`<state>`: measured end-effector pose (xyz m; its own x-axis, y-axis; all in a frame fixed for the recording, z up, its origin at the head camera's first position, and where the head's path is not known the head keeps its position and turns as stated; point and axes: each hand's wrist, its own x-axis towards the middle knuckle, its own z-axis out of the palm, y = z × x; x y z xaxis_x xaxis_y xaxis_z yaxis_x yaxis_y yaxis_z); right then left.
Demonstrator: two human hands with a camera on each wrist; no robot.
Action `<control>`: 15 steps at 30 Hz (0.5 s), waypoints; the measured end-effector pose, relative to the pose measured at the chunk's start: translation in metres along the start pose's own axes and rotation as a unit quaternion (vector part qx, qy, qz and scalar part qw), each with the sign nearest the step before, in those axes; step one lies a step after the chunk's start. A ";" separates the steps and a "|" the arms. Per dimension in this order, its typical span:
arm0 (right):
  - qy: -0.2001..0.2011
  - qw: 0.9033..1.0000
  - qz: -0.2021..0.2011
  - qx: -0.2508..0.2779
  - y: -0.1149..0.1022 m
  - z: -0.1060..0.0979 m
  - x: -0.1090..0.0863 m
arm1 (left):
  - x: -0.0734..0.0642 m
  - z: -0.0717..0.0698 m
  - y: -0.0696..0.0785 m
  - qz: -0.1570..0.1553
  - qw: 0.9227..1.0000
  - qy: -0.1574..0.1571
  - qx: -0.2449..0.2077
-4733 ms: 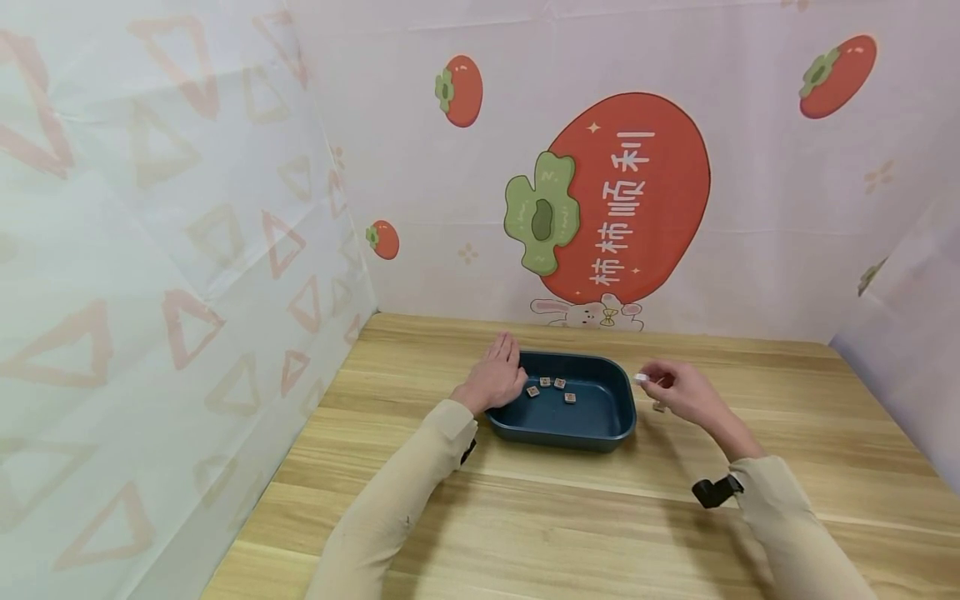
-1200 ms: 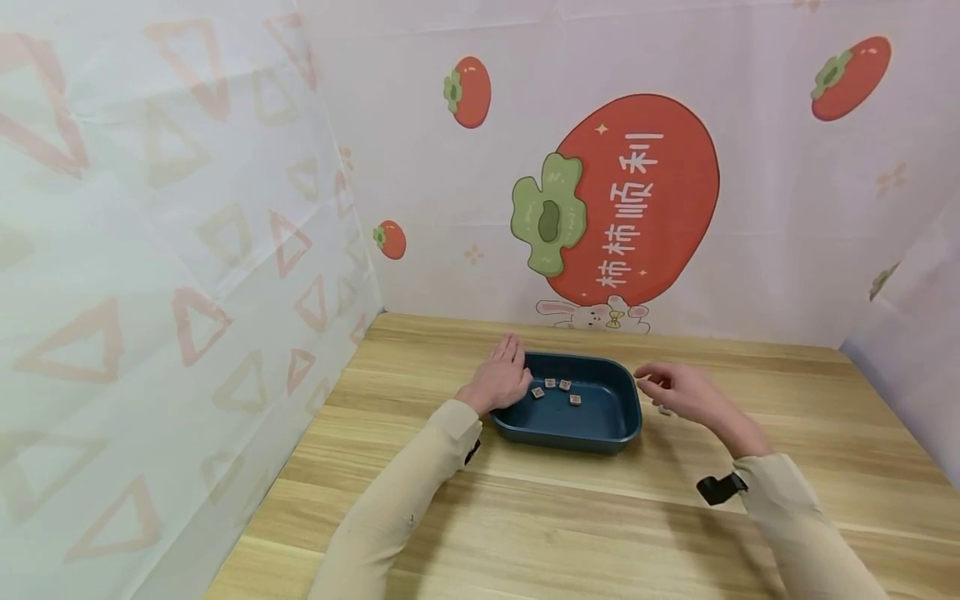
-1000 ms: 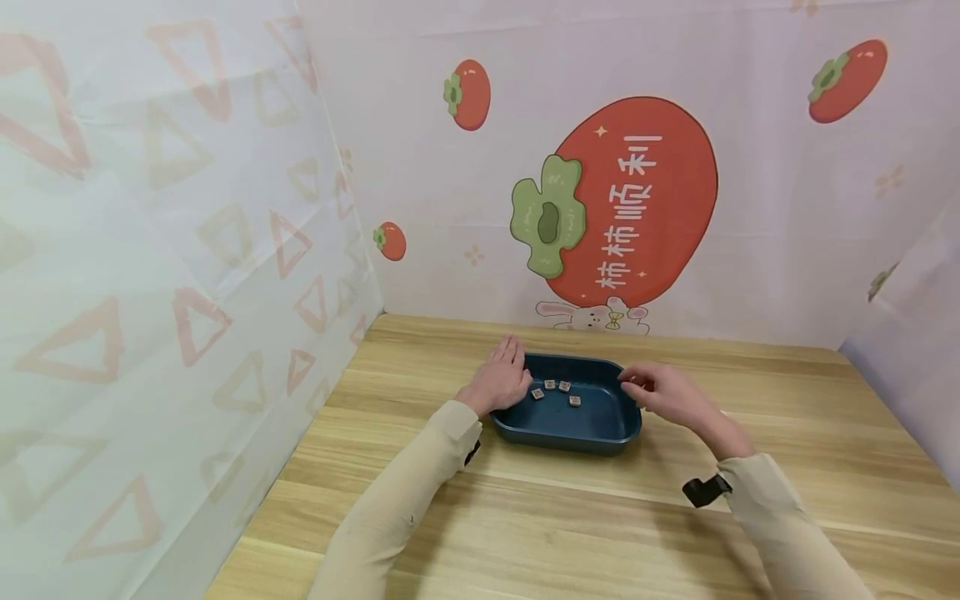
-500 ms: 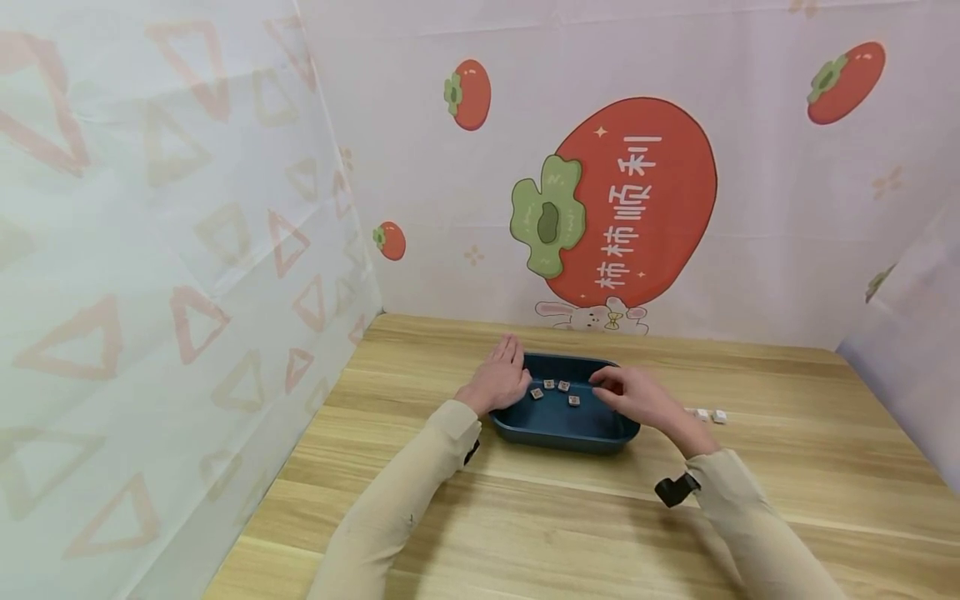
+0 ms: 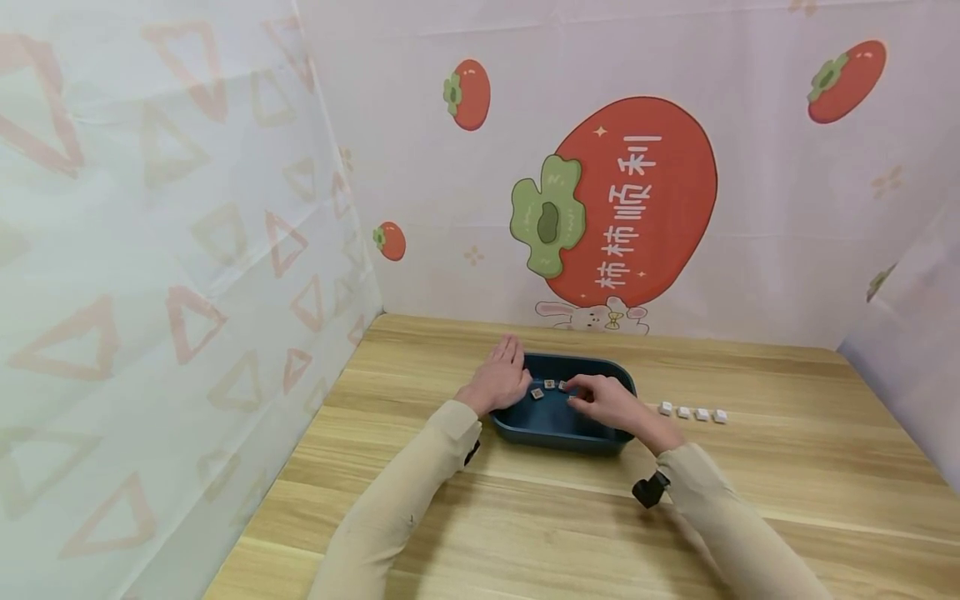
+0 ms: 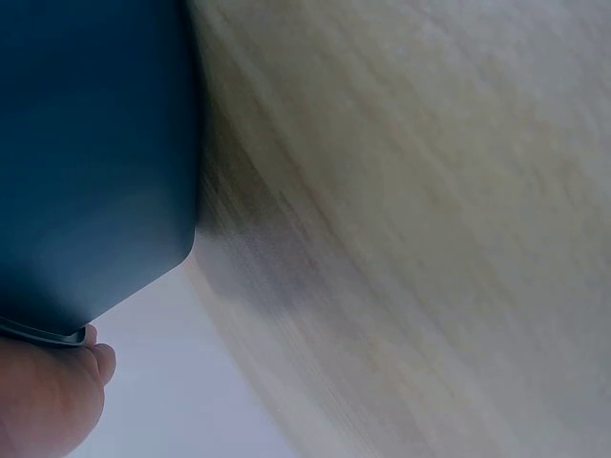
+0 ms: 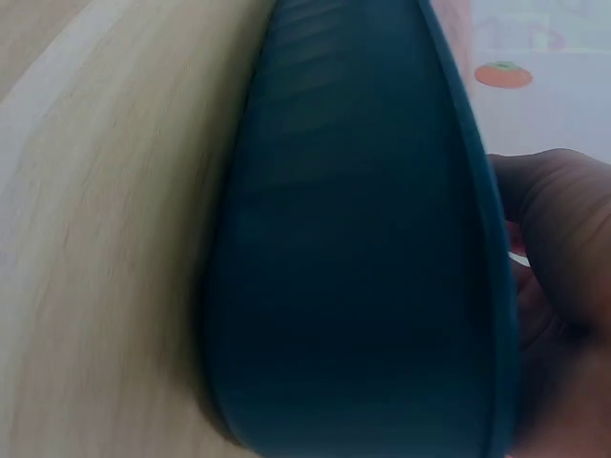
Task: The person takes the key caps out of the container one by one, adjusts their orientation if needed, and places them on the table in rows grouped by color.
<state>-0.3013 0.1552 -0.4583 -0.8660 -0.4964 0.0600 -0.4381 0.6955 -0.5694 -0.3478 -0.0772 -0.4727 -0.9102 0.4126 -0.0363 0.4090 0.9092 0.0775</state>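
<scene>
In the head view a dark blue rectangular tray (image 5: pixel 555 442) sits on the wooden table. My left hand (image 5: pixel 497 380) rests on its left rim with the fingers straight. The left wrist view shows a fingertip (image 6: pixel 52 396) at that rim. My right hand (image 5: pixel 611 402) reaches over the right side into the tray, fingers loosely bent. Its thumb and fingertips are around a small square block (image 5: pixel 572 397), with no firm grip visible. Another patterned block (image 5: pixel 550 384) and a further one (image 5: pixel 537 393) lie left of it; one (image 5: pixel 562 386) is partly hidden by the fingers.
Several small white blocks stand in a spaced row on the table right of the tray, from the leftmost block (image 5: pixel 666 408) to the rightmost block (image 5: pixel 720 416). A printed backdrop (image 5: pixel 450 292) borders the table behind, with patterned sheets at both sides.
My right hand has moved left from beside the tray, where it held a white block earlier, into the tray. The white row is now uncovered. My left hand stays on the rim.
</scene>
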 end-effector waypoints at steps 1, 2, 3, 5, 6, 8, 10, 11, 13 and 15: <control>-0.004 1.000 0.004 0.004 0.000 0.002 0.002 | 0.000 0.001 0.000 -0.001 1.000 0.000 0.001; -0.008 1.000 0.008 0.010 0.000 0.003 0.004 | 0.001 0.001 0.000 -0.001 1.000 0.000 0.001; -0.013 1.000 0.010 0.015 0.000 0.005 0.006 | 0.001 0.002 0.000 -0.002 1.000 0.000 0.001; -0.021 0.999 0.015 0.027 0.000 0.008 0.009 | 0.001 0.002 0.000 -0.001 1.000 0.001 0.002; -0.024 0.999 0.017 0.032 -0.001 0.009 0.010 | 0.001 0.002 0.000 0.000 1.000 0.001 0.004; -0.032 0.998 0.020 0.039 -0.002 0.012 0.013 | 0.002 0.002 0.000 -0.001 1.000 0.001 0.005; -0.041 0.998 0.021 0.039 -0.002 0.014 0.017 | 0.002 0.003 0.001 -0.002 1.000 -0.001 0.005; -0.045 0.998 0.023 0.037 -0.002 0.016 0.019 | 0.002 0.003 0.001 -0.002 1.000 -0.001 0.004; -0.050 0.998 0.026 0.036 -0.003 0.017 0.023 | 0.002 0.004 0.000 -0.004 1.000 0.000 0.001; -0.055 0.997 0.031 0.032 -0.004 0.019 0.027 | 0.002 0.004 0.000 -0.002 1.000 0.002 -0.002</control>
<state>-0.3181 0.1295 -0.4704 -0.8575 -0.5102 -0.0659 -0.3653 0.6942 -0.6202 -0.3496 -0.0761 -0.4764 -0.9123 0.4081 -0.0327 0.4046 0.9109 0.0807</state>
